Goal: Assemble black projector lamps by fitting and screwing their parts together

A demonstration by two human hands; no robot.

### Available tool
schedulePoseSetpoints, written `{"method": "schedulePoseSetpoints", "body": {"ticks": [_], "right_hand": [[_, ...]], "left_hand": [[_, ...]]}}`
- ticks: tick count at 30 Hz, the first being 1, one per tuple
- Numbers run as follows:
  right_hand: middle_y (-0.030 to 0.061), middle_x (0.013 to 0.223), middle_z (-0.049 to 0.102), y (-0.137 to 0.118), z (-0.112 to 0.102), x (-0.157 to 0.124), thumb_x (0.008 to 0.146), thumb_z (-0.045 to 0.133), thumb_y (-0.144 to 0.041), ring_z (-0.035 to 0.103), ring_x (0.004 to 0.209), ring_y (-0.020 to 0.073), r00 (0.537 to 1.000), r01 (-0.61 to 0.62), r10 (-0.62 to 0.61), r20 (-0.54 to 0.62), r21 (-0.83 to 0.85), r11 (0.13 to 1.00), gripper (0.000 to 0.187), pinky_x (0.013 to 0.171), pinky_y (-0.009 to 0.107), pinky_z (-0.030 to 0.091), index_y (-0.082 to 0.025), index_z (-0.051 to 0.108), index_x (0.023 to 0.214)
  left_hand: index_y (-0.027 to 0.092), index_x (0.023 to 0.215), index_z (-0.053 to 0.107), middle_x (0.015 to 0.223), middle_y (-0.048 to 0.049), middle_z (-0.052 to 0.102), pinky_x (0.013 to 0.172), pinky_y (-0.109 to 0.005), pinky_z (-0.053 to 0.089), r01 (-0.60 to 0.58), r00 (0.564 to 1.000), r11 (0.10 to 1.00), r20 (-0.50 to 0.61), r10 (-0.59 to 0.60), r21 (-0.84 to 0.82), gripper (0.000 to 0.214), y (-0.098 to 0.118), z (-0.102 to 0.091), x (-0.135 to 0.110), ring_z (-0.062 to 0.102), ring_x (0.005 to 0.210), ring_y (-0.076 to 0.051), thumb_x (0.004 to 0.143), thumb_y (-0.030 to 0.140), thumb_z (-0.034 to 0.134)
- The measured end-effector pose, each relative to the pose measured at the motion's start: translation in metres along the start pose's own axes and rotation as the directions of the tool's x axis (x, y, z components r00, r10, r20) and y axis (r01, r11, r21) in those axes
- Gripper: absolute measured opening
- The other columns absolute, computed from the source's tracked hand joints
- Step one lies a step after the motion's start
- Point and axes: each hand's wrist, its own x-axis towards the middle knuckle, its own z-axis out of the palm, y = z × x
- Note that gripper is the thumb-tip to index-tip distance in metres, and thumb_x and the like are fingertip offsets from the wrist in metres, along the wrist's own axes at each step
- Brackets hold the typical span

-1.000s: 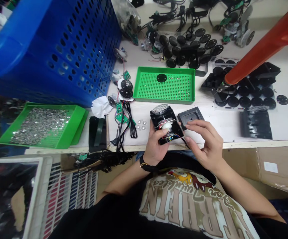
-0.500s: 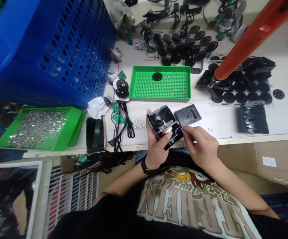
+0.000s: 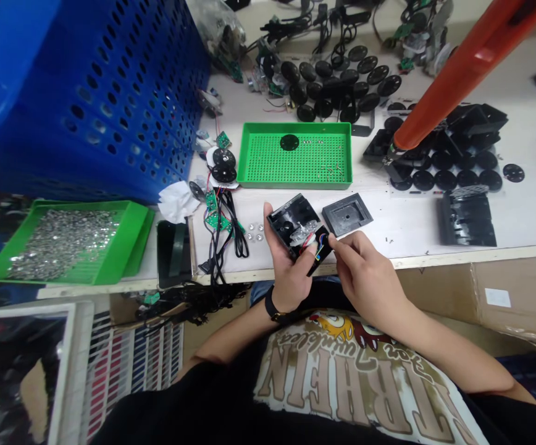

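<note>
Two hands are working over an open black plastic housing (image 3: 293,224); the left hand (image 3: 289,272) is cradling it, its fingers (image 3: 312,258) curling firmly round the lower edge; the right hand (image 3: 370,278) is working from 3 o'clock, its fingers (image 3: 342,244) almost closed beside the coloured wires (image 3: 320,242), though I cannot tell whether they are pinching one; a square black cover (image 3: 346,214) is lying separately on the surface (image 3: 402,230) at 2 o'clock, just beside the housing; the housing's insides are showing, with no cover on it.
</note>
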Motion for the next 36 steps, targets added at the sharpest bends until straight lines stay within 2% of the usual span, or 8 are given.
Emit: {"method": "schedulePoseSetpoints", "body": {"ticks": [5, 9, 15, 22, 24, 28, 31, 36], "right_hand": [[0.0098, 0.093, 0.069, -0.003, -0.003, -0.007, 0.099, 0.053, -0.010, 0.069, 0.080, 0.0158, 0.991, -0.063, 0.086, -0.105, 0.208, 0.976, 0.030, 0.070, 0.029, 0.059, -0.010, 0.072, 0.123], [0.0086, 0.098, 0.072, -0.006, -0.001, -0.014, 0.099, 0.058, -0.011, 0.071, 0.085, 0.0159, 0.973, -0.133, 0.176, -0.152, 0.255, 0.958, 0.027, 0.075, 0.031, 0.059, -0.014, 0.072, 0.122], [0.0107, 0.108, 0.075, -0.003, -0.008, -0.013, 0.100, 0.054, -0.015, 0.074, 0.095, 0.0203, 0.971, -0.229, 0.237, 0.008, 0.295, 0.928, 0.031, 0.079, 0.036, 0.060, -0.016, 0.071, 0.126], [0.0079, 0.102, 0.077, -0.001, -0.010, 0.001, 0.099, 0.058, -0.021, 0.073, 0.093, 0.0195, 0.935, -0.351, 0.321, 0.152, 0.535, 0.768, 0.022, 0.083, 0.037, 0.059, -0.019, 0.077, 0.110], [0.0085, 0.100, 0.075, -0.004, -0.004, 0.000, 0.099, 0.056, -0.020, 0.072, 0.094, 0.0195, 0.944, -0.319, 0.308, 0.115, 0.552, 0.770, 0.024, 0.083, 0.037, 0.058, -0.019, 0.077, 0.112], [0.0074, 0.100, 0.073, -0.006, 0.001, -0.004, 0.099, 0.056, -0.017, 0.069, 0.097, 0.0183, 0.965, -0.232, 0.261, 0.031, 0.566, 0.791, 0.027, 0.085, 0.037, 0.057, -0.022, 0.077, 0.116], [0.0061, 0.101, 0.073, -0.005, -0.003, -0.002, 0.099, 0.059, -0.018, 0.069, 0.095, 0.0169, 0.959, -0.254, 0.274, 0.067, 0.631, 0.733, 0.025, 0.083, 0.036, 0.057, -0.023, 0.078, 0.115], [0.0052, 0.098, 0.073, -0.003, -0.009, 0.006, 0.098, 0.061, -0.025, 0.070, 0.086, 0.0167, 0.927, -0.351, 0.339, 0.158, 0.683, 0.641, 0.021, 0.080, 0.037, 0.058, -0.024, 0.078, 0.111]], "left_hand": [[0.042, 0.166, 0.011, 0.145, -0.0115, 0.062, 0.105, -0.053, 0.055, 0.092, 0.995, 0.992, -0.034, -0.095, -0.085, 0.119, 0.011, 0.011, 0.000, 0.070, 0.122, -0.036, 0.075, 0.040, 0.089], [0.043, 0.165, 0.012, 0.145, -0.0110, 0.063, 0.106, -0.055, 0.054, 0.089, 0.995, 0.989, -0.026, -0.092, -0.122, 0.118, 0.012, 0.012, -0.001, 0.069, 0.123, -0.036, 0.076, 0.036, 0.088], [0.045, 0.166, 0.006, 0.138, -0.0073, 0.066, 0.112, -0.052, 0.050, 0.041, 0.999, 0.994, 0.009, -0.040, -0.101, 0.117, -0.001, 0.006, -0.003, 0.069, 0.123, -0.031, 0.079, 0.037, 0.085], [0.045, 0.166, 0.004, 0.145, -0.0058, 0.060, 0.116, -0.044, 0.047, -0.098, 0.995, 0.994, 0.004, 0.098, 0.046, 0.113, -0.015, -0.002, -0.007, 0.069, 0.117, -0.022, 0.085, 0.033, 0.082], [0.045, 0.165, 0.006, 0.143, -0.0054, 0.061, 0.115, -0.044, 0.048, -0.075, 0.997, 0.997, -0.027, 0.075, 0.012, 0.114, -0.010, 0.000, -0.007, 0.069, 0.116, -0.022, 0.083, 0.033, 0.083], [0.042, 0.164, 0.014, 0.133, -0.0077, 0.067, 0.111, -0.051, 0.051, 0.101, 0.994, 0.988, -0.036, -0.105, -0.113, 0.114, 0.010, 0.007, -0.004, 0.071, 0.117, -0.029, 0.078, 0.033, 0.087], [0.041, 0.164, 0.018, 0.124, -0.0080, 0.072, 0.108, -0.054, 0.053, 0.167, 0.985, 0.975, -0.011, -0.171, -0.149, 0.112, 0.021, 0.009, -0.002, 0.070, 0.119, -0.034, 0.076, 0.031, 0.087], [0.042, 0.162, 0.022, 0.133, -0.0093, 0.068, 0.106, -0.056, 0.053, 0.139, 0.989, 0.985, -0.027, -0.142, -0.102, 0.112, 0.023, 0.007, 0.000, 0.069, 0.124, -0.037, 0.073, 0.035, 0.090]]}}
